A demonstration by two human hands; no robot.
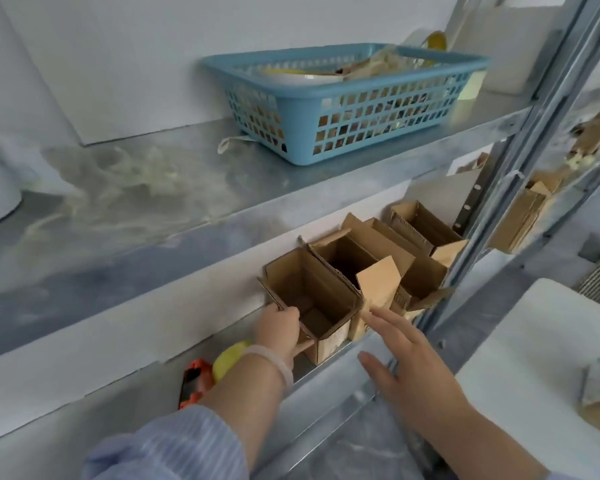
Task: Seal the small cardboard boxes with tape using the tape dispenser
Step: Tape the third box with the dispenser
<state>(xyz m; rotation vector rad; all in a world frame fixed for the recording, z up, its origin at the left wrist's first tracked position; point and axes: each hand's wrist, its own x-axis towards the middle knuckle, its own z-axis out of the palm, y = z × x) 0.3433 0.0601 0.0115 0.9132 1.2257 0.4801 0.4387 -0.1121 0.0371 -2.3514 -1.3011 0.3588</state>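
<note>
Open cardboard box (312, 299) stands upright at near-left end of the box row (395, 258) on lower shelf. L hand (279, 329) grips its left wall, fingers curled over rim, forearm reaching up from near side. R hand (413, 362) is flat, fingers straight, holding nothing, just beside box's right side; contact unclear (blur). Orange tape dispenser (193, 382) lies left, nearer. Blue basket (343, 109) sits on shelf above.

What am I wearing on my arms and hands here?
Both hands are bare, no gloves. The left hand has a pale bead bracelet at the wrist and a light blue, finely striped sleeve further up. The right hand shows no ring or bracelet.
</note>
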